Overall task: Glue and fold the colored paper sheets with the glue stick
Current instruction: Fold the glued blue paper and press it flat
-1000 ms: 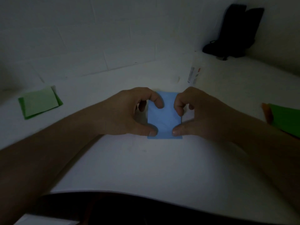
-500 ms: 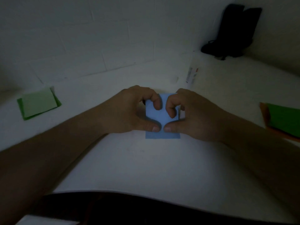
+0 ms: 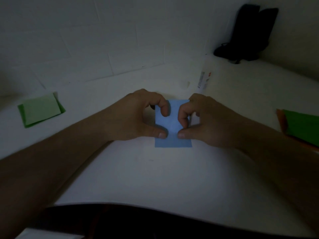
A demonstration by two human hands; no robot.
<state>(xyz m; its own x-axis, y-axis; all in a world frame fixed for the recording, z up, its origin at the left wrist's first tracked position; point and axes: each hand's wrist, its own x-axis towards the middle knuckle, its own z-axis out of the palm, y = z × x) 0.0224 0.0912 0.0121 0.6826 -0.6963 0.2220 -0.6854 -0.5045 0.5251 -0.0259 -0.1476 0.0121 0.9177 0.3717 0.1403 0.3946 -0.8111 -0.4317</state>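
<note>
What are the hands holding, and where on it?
Both hands, left hand and right hand, press the blue paper flat on the table, fingers near its top, thumbs near its bottom.

Your left hand [image 3: 138, 116] and right hand [image 3: 205, 119] cover the side edges of the blue paper [image 3: 172, 125], so you cannot tell how it is folded beneath them. Your curled fingers hide their own tips behind the knuckles. The green sheet [image 3: 303, 128] at the right runs off the picture's edge, and the orange sheet [image 3: 280, 120] under it shows only a strip. The glue stick [image 3: 203, 80] is washed out and its label is unreadable. The dark object [image 3: 248, 31] in the far corner is too dim to identify.
</note>
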